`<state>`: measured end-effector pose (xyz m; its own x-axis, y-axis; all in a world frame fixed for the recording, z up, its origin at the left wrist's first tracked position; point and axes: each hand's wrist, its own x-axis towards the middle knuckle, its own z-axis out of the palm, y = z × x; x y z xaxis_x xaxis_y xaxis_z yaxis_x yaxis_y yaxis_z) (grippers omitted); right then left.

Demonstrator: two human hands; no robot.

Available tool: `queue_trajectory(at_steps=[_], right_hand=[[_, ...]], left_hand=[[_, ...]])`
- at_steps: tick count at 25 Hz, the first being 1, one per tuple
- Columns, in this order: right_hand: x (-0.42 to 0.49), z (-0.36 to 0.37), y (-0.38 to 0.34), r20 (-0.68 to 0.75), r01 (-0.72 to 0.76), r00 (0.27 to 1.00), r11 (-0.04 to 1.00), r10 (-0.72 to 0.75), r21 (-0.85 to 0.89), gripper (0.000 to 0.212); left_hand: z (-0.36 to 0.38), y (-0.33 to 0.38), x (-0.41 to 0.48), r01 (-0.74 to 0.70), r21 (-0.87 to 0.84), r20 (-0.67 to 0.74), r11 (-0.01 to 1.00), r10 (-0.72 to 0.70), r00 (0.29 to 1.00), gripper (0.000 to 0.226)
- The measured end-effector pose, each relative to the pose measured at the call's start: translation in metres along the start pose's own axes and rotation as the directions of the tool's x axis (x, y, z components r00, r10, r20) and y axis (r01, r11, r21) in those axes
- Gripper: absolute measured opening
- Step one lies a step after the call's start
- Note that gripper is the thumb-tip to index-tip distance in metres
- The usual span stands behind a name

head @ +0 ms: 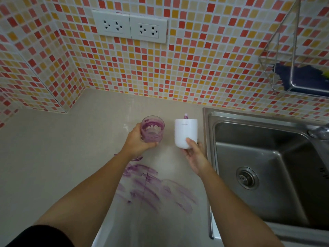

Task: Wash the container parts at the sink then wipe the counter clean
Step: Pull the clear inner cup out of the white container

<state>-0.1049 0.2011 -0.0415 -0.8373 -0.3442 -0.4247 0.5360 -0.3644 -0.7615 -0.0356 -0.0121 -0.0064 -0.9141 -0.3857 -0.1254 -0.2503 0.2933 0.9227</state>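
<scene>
A clear cup (152,129) smeared inside with purple residue is gripped from its left side by my left hand (138,139), just above the beige counter (53,157). To its right is a white cylindrical container part (186,131) with a small purple-tipped piece sticking up behind its top. My right hand (195,155) holds this white part at its lower end, fingers wrapped under it. Purple smears (153,189) streak the counter in front of both hands.
A steel sink (267,166) with a drain lies to the right, its rim close to my right hand. A faucet (320,131) shows at the right edge. A wire rack (293,77) with a dark cloth hangs on the tiled wall. Two wall sockets (130,26) sit above.
</scene>
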Motion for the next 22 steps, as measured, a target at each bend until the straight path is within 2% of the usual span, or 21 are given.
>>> queue_trajectory(at_steps=[3, 7, 9, 13, 16, 20, 22], right_hand=[[0.005, -0.001, 0.0, 0.041, 0.066, 0.998, 0.939, -0.055, -0.337, 0.094], [0.002, 0.003, -0.006, 0.043, 0.182, 0.978, 0.729, -0.205, -0.66, 0.09], [0.003, 0.003, -0.003, 0.114, 0.26, 0.959, 0.645, -0.259, -0.719, 0.086], [0.004, 0.002, 0.01, 0.167, 0.339, 0.931, 0.599, -0.324, -0.725, 0.08], [0.003, 0.002, 0.013, 0.132, 0.301, 0.941, 0.586, -0.313, -0.752, 0.087], [-0.003, 0.002, 0.005, 0.116, 0.228, 0.961, 0.48, -0.251, -0.847, 0.12], [-0.016, -0.002, -0.006, 0.037, 0.13, 0.975, 0.421, -0.221, -0.898, 0.125]], left_hand=[[-0.002, 0.0, 0.001, -0.014, -0.002, 0.003, 1.0, 0.014, 1.0, 0.074], [-0.003, 0.0, -0.001, -0.02, 0.009, 0.008, 1.0, 0.02, 1.0, 0.076], [-0.005, 0.0, -0.001, -0.024, 0.007, 0.0, 1.0, 0.024, 1.0, 0.077], [-0.011, -0.004, -0.001, -0.024, -0.004, -0.015, 1.0, 0.024, 1.0, 0.077], [-0.015, 0.002, -0.003, -0.043, -0.019, -0.014, 0.999, 0.043, 0.999, 0.075], [-0.023, 0.036, 0.004, -0.136, -0.013, -0.009, 0.991, 0.136, 0.991, 0.077], [-0.022, 0.067, 0.01, -0.213, -0.024, 0.008, 0.977, 0.214, 0.977, 0.078]])
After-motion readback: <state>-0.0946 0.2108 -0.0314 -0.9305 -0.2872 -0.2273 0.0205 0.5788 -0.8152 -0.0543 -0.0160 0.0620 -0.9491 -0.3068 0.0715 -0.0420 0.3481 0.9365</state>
